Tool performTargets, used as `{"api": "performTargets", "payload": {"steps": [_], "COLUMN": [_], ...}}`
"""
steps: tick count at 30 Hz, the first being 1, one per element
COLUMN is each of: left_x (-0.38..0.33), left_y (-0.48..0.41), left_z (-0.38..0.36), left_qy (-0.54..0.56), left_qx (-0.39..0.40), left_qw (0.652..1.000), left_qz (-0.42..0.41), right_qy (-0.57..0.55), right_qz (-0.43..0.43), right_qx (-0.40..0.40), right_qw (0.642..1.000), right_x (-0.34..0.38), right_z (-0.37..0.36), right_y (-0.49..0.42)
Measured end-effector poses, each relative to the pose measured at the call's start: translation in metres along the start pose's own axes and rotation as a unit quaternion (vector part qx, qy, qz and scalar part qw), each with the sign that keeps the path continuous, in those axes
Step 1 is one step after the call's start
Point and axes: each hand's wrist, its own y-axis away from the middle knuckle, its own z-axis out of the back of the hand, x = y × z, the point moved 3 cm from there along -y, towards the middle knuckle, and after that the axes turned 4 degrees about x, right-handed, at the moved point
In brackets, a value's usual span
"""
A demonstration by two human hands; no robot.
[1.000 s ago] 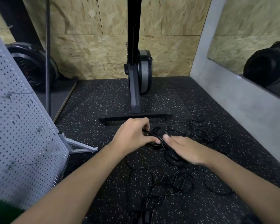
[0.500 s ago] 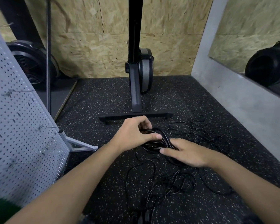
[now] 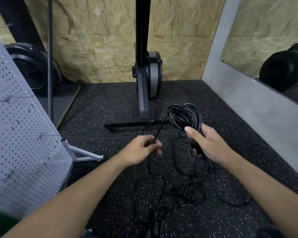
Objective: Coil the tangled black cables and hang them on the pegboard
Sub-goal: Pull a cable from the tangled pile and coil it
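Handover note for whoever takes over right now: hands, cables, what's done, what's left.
Hands: the left hand pinches a cable strand that runs up to the coil. The right hand grips a partly wound cable coil, held up off the floor.
Things: the loose black cables lie tangled on the floor mat. The pegboard stands to the left, with no cable on the part in view.
Done: one coil started.
Left: finish winding, coil the rest, hang all.

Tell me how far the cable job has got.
Done: several loops are gathered into a coil in the right hand. In hand: the left hand pinches the strand feeding that coil. Left: more cables lie tangled on the floor, and none hangs on the pegboard.
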Motion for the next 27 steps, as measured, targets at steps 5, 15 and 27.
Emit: {"api": "performTargets", "payload": {"steps": [5,15,27], "left_x": [-0.020,-0.046,-0.034], "left_y": [0.006,0.010,0.007], "left_z": [-0.004,-0.033,-0.021], "left_qy": [0.064,0.139,0.099], "left_qx": [-0.132,-0.138,-0.250], "left_qw": [0.988,0.978,0.962], "left_qz": [-0.052,-0.074,-0.053], "right_qy": [-0.078,-0.095,-0.234], "right_qz": [-0.036,-0.101,-0.142], "right_qx": [-0.073,-0.089,-0.052], "right_qw": [0.994,0.986,0.960], "right_x": [-0.012,-0.015,-0.007], "right_z": [-0.005,-0.036,-0.045], "right_y": [0.000,-0.003,-0.002]}}
